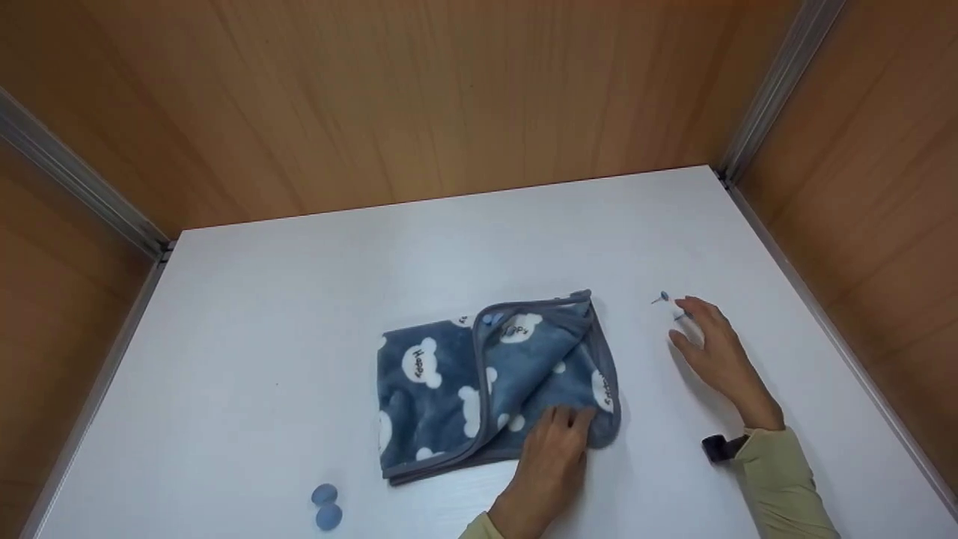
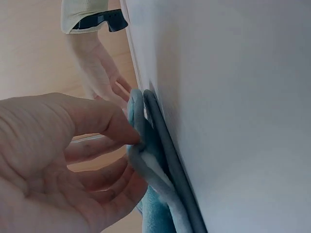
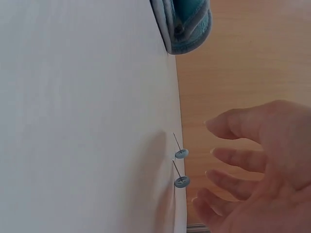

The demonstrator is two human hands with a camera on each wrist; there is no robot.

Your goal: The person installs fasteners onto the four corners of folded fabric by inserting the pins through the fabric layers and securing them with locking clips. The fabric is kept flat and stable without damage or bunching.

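Observation:
A folded blue fleece blanket with white bear-head prints lies on the white table, its right part folded over unevenly. My left hand is at its front edge. In the left wrist view, the thumb and curled fingers pinch the blanket's piped edge. My right hand hovers to the right of the blanket, fingers spread and holding nothing. Close to its fingertips are two pins with round blue heads, one pin nearer the right wrist camera and another pin beyond it.
Two blue round caps sit on the table at the front left. A small light-blue piece shows on the blanket near its back edge. Wooden panels enclose the table at the back and both sides.

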